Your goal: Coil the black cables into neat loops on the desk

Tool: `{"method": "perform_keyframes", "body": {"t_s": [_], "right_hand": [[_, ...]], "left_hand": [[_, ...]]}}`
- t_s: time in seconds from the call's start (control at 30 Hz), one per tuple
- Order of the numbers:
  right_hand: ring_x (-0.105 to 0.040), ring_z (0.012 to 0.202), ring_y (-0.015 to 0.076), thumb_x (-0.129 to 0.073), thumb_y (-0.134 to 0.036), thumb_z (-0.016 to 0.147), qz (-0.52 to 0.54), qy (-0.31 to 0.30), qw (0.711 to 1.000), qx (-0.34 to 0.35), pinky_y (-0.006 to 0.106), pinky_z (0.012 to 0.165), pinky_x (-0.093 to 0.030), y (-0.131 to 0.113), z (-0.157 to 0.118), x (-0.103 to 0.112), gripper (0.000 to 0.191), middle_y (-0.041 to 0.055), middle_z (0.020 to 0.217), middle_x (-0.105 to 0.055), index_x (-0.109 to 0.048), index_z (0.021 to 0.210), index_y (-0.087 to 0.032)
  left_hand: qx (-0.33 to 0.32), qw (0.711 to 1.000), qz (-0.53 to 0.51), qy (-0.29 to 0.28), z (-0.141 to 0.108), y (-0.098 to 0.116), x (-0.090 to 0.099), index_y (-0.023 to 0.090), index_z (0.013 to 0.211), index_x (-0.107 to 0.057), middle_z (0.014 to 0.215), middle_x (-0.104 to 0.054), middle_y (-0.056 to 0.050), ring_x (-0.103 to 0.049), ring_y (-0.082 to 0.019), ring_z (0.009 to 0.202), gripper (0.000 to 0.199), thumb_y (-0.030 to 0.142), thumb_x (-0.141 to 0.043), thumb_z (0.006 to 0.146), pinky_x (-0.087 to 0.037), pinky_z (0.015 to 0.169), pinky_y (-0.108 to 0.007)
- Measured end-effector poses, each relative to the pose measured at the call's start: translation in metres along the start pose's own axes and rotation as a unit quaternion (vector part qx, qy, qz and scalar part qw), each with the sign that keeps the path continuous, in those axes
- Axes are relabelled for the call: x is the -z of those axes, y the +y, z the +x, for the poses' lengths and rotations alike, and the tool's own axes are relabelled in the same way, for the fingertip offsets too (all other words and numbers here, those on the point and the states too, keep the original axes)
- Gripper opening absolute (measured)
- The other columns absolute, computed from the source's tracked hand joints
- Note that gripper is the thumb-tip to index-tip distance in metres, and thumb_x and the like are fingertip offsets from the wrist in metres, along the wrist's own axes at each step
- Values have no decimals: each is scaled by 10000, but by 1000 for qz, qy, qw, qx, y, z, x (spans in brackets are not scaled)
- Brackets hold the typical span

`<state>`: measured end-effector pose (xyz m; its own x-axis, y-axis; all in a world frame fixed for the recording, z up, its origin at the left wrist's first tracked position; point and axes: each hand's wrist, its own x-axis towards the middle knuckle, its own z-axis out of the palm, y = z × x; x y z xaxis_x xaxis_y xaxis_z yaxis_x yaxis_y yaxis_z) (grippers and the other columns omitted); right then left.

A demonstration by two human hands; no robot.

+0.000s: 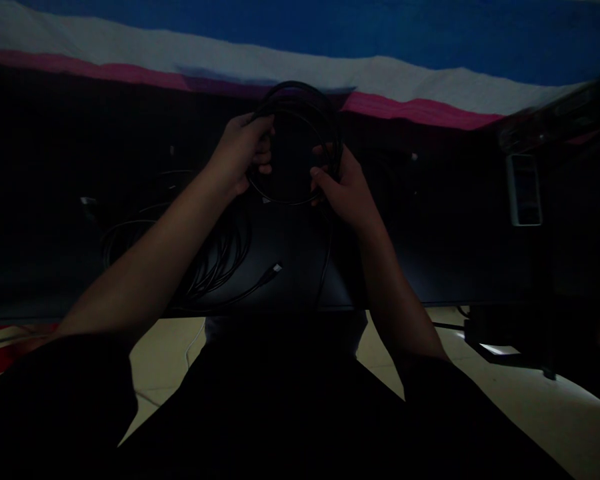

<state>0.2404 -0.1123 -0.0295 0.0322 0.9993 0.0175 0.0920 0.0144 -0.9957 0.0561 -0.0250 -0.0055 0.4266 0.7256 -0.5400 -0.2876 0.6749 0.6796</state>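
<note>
Between my two hands a black cable (pixel 296 84) hangs in a round coil of a few loops, above a dark table. My left hand (pixel 247 147) closes on the left side of the coil, its fingers curled around the loops. On the opposite side my right hand (pixel 341 183) pinches the loops between thumb and fingers. A loose length of cable drops below the right hand toward the table's front edge. Under my left forearm lies another heap of black cable (pixel 220 257), and its metal-tipped connector plug (pixel 275 269) points right. The forearm covers part of that heap.
A phone-like device with a pale rim (pixel 525 190) lies on the right of the dark table (pixel 290 247). Blue, white and pink cloth (pixel 410 73) runs along the far side. A small pale-tipped item (pixel 86 201) is at the left. Much of the scene is too dark to make out.
</note>
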Motion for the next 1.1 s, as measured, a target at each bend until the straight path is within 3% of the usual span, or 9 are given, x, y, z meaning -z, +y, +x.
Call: {"method": "perform_keyframes", "body": {"t_s": [0.33, 0.6, 0.73, 0.93, 1.0, 1.1], "right_hand": [[-648, 713, 155, -724, -472, 843, -3, -3, 1000, -7, 263, 611, -523, -6, 1, 1, 386, -34, 728, -613, -587, 1130, -254], [-659, 744, 145, -638, -501, 897, 72, 39, 997, 12, 240, 605, -509, -18, -4, -14, 313, -21, 795, -619, -585, 1100, -268], [-682, 741, 157, -614, -532, 886, 146, -34, 988, 27, 245, 584, -501, -25, -7, -16, 355, 11, 857, -659, -621, 1066, -226], [-700, 795, 171, -676, -611, 821, 130, -212, 968, -42, 238, 606, -543, -33, -15, -19, 507, 49, 924, -679, -626, 1093, -185], [-698, 819, 168, -690, -601, 812, 132, -233, 963, -33, 222, 605, -544, -33, -16, -20, 530, 49, 950, -674, -613, 1125, -180], [-689, 858, 161, -698, -564, 822, 117, -212, 970, 4, 209, 629, -543, -30, -14, -21, 524, 45, 1005, -657, -601, 1168, -183]], "left_hand": [[-67, 997, 22, 1, -5, 2, -8, 273, 683, -538, 405, -383, 78, -302, -77, 316, 191, 199, -699, 753, -222, 312, -204], [-66, 998, 10, -21, -13, -1, -16, 209, 664, -485, 446, -303, 87, -276, -39, 329, 284, 284, -626, 899, -270, 346, -155], [-48, 998, -1, -31, -20, 4, -22, 195, 632, -434, 451, -217, 86, -193, -30, 316, 364, 305, -502, 972, -199, 328, -149], [-83, 994, -63, -23, -27, 18, -19, 204, 598, -355, 459, -135, 78, -104, -44, 347, 434, 295, -353, 1022, -121, 330, -164], [-99, 991, -88, -24, -28, 20, -16, 199, 599, -336, 459, -130, 79, -101, -44, 362, 451, 305, -310, 1036, -132, 333, -159], [-112, 985, -132, -29, -27, 21, -14, 202, 596, -288, 459, -118, 84, -109, -44, 359, 474, 346, -290, 1047, -147, 328, -162]]}}
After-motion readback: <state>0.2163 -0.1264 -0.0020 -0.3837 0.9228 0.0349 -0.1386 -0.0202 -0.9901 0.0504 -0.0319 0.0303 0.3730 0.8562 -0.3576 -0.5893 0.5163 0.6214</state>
